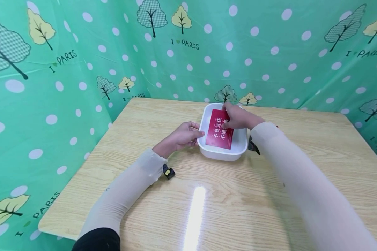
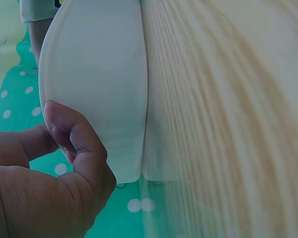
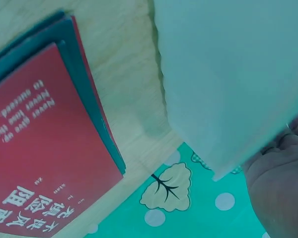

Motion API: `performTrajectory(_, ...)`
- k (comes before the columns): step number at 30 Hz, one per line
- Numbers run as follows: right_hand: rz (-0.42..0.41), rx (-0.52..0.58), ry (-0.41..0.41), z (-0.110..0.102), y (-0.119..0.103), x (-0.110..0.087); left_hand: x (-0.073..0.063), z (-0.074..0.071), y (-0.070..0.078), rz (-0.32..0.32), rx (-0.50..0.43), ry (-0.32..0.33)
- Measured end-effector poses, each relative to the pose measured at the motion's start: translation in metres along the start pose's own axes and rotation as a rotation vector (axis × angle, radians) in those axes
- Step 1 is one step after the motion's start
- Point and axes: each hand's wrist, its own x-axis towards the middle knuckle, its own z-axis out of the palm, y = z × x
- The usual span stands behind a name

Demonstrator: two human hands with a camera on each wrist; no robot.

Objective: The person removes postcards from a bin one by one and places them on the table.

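Note:
A white plastic basin (image 1: 221, 155) sits on the wooden table with a red booklet (image 1: 216, 136) inside, its white Chinese lettering facing up. My left hand (image 1: 185, 134) grips the basin's left rim, thumb over the edge and fingers outside; the left wrist view shows this hand (image 2: 64, 168) against the basin wall (image 2: 99, 74). Reaching over the far right rim, my right hand (image 1: 240, 116) holds the booklet at its top and right edge. In the right wrist view this hand (image 3: 280, 168) is partly hidden behind the basin (image 3: 233, 74).
To the basin's right, a stack of red and green booklets (image 3: 54, 134) lies on the table, mostly hidden by my right forearm in the head view. A green polka-dot curtain (image 1: 188, 69) hangs behind and left of the wooden table (image 1: 150, 115). Small black devices (image 1: 168, 172) sit at my wrists.

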Motion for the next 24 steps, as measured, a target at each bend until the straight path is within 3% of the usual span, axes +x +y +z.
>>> performTrajectory(11, 0.024, 0.177, 0.019, -0.009, -0.002, -0.002, 0.0, 0.0, 0.001, -0.004, -0.009, -0.005)
performTrajectory(24, -0.028, 0.135, 0.084, -0.026, -0.005, -0.005, -0.001, 0.001, 0.001, -0.003, 0.007, -0.004)
